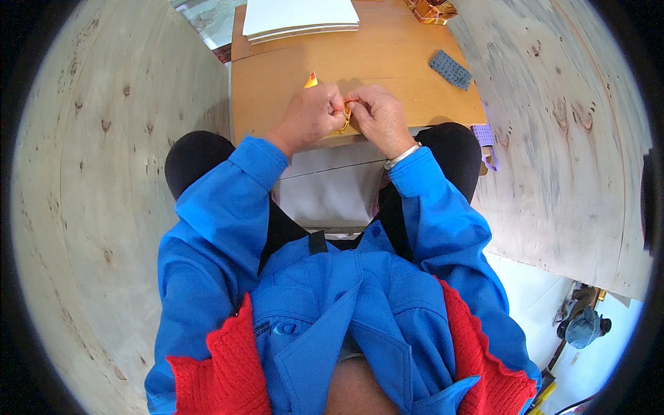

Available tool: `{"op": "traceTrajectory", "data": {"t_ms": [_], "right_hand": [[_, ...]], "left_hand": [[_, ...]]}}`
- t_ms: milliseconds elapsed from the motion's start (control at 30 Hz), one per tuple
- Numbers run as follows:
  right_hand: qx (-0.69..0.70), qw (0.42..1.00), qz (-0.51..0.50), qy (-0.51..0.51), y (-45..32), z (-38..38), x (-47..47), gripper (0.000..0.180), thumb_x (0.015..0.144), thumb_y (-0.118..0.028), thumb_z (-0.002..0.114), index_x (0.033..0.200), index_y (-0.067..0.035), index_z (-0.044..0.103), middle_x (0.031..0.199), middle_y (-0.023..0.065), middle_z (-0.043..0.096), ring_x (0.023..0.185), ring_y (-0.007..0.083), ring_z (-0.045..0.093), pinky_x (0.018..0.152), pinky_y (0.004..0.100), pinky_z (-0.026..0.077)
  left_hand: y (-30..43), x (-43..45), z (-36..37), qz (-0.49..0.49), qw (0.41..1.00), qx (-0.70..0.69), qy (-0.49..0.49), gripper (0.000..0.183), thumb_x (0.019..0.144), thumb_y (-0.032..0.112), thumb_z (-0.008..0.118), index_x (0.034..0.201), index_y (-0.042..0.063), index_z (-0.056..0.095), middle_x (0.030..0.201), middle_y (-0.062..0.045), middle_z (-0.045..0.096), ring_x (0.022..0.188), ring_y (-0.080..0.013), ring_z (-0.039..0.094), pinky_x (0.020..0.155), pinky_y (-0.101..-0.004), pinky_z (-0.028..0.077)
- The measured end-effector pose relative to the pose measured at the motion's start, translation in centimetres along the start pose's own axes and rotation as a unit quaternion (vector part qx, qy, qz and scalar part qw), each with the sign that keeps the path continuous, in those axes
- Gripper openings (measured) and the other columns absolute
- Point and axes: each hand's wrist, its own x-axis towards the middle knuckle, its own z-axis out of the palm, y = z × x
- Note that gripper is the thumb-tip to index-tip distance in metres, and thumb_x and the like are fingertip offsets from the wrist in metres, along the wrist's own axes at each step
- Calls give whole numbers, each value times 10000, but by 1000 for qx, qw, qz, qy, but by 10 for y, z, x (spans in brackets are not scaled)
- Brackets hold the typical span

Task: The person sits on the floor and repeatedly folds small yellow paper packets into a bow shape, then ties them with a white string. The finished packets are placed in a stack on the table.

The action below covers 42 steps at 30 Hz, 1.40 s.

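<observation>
Close to the near edge of the wooden tabletop (pixel 282 67), my two hands meet over a small folded piece of yellow-gold printed paper or foil (pixel 344 123). My left hand (pixel 316 111) is closed around part of it, and a red and yellow pointed end (pixel 311 80) sticks out beyond the knuckles. My right hand (pixel 381 114), with a pale bracelet at the wrist, pinches the piece between thumb and forefinger. The fingers hide most of its shape.
A stack of white sheets or boards (pixel 301 18) lies at the tabletop's far left. Toward the right are a grey textured pad (pixel 450 69) and an orange patterned box (pixel 433 13). Wooden panels (pixel 119 155) stand at both sides. A purple strap (pixel 483 136) hangs beside my right knee.
</observation>
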Motion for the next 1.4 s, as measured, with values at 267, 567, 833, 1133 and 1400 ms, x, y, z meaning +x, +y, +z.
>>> {"op": "traceTrajectory", "data": {"t_ms": [267,567,833,1133,1400], "right_hand": [[46,995,69,-48,13,0,5,89,803,-61,654,880,-56,698,731,116,636,667,233,617,628,347,500],[157,981,82,-85,28,0,10,95,792,-26,663,879,-48,694,657,52,588,573,116,523,553,291,454],[93,995,26,12,15,6,-4,90,817,-34,662,902,-17,685,658,57,545,597,134,511,575,280,456],[-35,997,20,-65,15,-2,10,113,794,-90,697,891,-36,721,762,144,669,688,233,655,637,329,523],[19,992,13,-123,23,-6,21,118,768,-115,711,872,-65,734,833,164,698,768,322,680,698,398,542]], "left_hand": [[-6,0,15,160,981,53,101,169,751,12,664,746,59,502,704,-123,565,634,-306,573,573,-373,471],[-10,-8,14,33,997,-46,57,114,778,-43,651,805,30,568,835,-31,647,663,-65,543,589,-233,462],[-11,-6,14,110,990,5,87,131,737,-18,679,757,40,564,783,-84,645,606,-184,590,553,-288,490],[-20,-9,16,190,974,44,115,125,788,-21,715,811,15,598,915,-110,674,697,-166,633,598,-268,517],[-24,-11,18,192,970,49,140,117,795,-13,723,819,19,613,928,-114,677,727,-171,646,620,-267,526]]}}
